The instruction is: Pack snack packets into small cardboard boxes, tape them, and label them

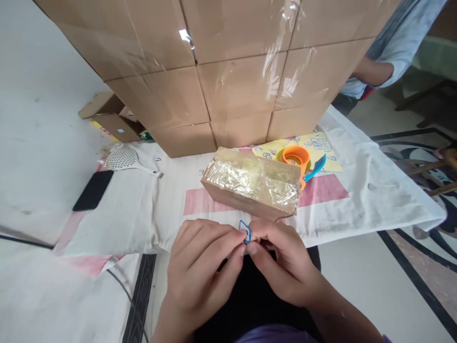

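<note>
Above the near edge of the cloth-covered table [364, 209], a small bent blue wire piece [249, 233] is being pinched by the left hand [203, 262] and the right hand [285, 262]. Thumb and index tips are being brought nearly together on each side, hardly any gap; exact contact points are being partly hidden by fingers. Wire is being held midway, neither hand being clearly nearer; its long axis is being pointed away from the body, slanting slightly left, loop end being exposed past the fingertips toward the taped box [250, 178]. Room ahead is being limited by that box, set just beyond the hands, right end nearer, and by stacked cartons [235, 90] behind. Sideways, open cloth is being offered left, up to the black flat object [93, 190], and right along the edge.
</note>
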Tool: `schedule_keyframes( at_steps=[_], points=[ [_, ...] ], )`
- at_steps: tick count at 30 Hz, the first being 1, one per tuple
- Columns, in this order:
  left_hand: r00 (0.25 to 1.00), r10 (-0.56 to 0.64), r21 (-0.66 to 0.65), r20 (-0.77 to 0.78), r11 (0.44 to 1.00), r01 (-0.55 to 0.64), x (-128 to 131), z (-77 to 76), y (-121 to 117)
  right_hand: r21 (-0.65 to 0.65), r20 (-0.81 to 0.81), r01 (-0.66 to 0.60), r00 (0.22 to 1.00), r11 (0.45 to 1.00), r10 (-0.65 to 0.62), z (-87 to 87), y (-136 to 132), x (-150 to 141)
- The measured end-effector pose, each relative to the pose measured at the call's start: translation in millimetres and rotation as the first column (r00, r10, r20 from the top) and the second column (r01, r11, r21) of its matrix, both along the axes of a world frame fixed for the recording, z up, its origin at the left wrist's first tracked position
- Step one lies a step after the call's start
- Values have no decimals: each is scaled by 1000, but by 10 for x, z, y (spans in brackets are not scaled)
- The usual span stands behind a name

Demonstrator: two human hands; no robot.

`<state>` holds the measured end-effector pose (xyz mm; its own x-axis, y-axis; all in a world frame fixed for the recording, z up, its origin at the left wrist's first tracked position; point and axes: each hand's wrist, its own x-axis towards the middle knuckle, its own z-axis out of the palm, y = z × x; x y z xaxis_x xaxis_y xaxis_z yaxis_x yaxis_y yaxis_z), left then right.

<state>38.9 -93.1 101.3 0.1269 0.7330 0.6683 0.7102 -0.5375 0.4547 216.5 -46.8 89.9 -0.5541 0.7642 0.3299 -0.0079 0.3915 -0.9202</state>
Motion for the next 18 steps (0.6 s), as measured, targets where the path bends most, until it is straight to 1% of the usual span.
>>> schedule_keyframes(
  at_steps=[3,5,8,11,14,16,18],
  points=[
    [999,-21,-50,-27,999,20,-74,27,33,102,92,-43,995,994,34,48,78,-2],
    [998,-20,-67,-65,998,16,-115,37,46,141,135,-54,990,989,35,52,106,-15],
    [991,-15,-53,-133,999,8,-153,17,51,177,188,-55,982,983,21,24,110,-41],
    [984,65,14,-163,998,-64,-149,-54,34,241,251,-38,968,970,-24,7,87,-69],
    [982,145,59,-120,989,-139,-117,-134,-9,324,295,-18,952,946,-83,29,74,-102],
    [985,160,23,-63,987,-158,-93,-163,-45,360,301,-26,949,932,-90,45,77,-124],
    [986,168,-40,5,985,-167,-69,-163,-78,375,293,-43,953,926,-75,44,81,-143]
  ],
)
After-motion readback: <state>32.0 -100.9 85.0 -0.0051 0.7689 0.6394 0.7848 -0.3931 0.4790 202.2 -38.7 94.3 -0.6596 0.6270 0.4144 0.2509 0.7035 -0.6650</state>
